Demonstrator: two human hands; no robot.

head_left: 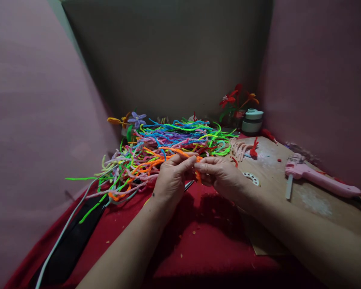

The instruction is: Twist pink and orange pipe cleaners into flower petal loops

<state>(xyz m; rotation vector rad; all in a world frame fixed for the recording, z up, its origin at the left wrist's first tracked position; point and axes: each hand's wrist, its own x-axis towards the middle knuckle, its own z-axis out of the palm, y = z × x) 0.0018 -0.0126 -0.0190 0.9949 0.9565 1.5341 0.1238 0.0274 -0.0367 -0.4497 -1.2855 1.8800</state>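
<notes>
At frame centre I see my left hand (172, 177) and right hand (221, 176) both pinching an orange pipe cleaner (197, 173); the colourful pipe-cleaner pile (165, 146) lies just behind; pink glue gun (319, 178) at right.

The orange stem (197, 174) pinched in the fingers (185, 161) is fuzzy and matt, like the stem pile (174, 138) at frame centre. The bench's red cloth (204, 241) looks napped and lint-flecked. At right lie a matt brown board (273, 188) and a smooth pink plastic glue gun (319, 178).
</notes>
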